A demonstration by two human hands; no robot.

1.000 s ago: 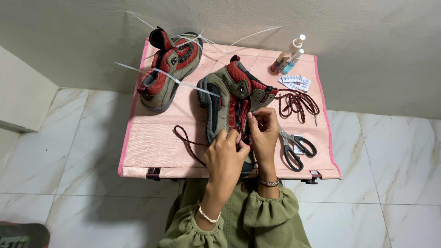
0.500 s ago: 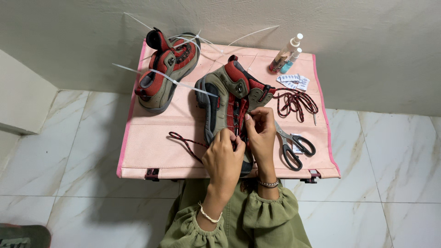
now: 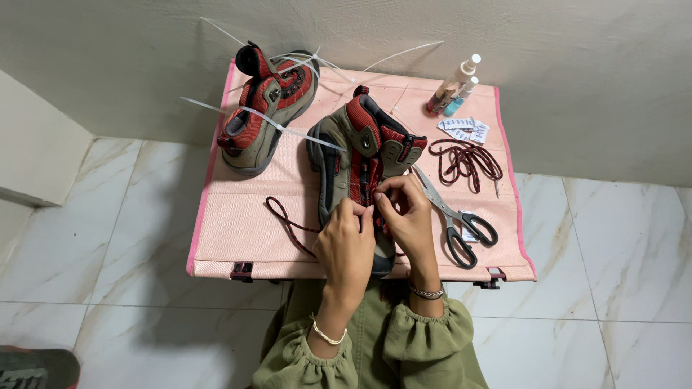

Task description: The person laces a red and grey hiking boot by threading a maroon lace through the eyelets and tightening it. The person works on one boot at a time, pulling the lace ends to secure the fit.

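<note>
Both hands work at the middle of the near boot (image 3: 353, 162), which lies on the pink counter (image 3: 238, 230) with its toe toward the person and its ankle opening toward the far wall. The boot's long axis runs near to far, in line with the forearms. The left hand (image 3: 346, 241) has its fingers together, pinched on the dark red lace (image 3: 288, 223) at the eyelet row; the lace's loose end trails off left across the counter. The right hand (image 3: 407, 212) pinches at the same row from the right side, fingertips closed, though on what exactly I cannot tell. Both hands are equally close. Scissors (image 3: 454, 220) lie just right of the right hand; a second boot (image 3: 267, 108) sits far left.
</note>
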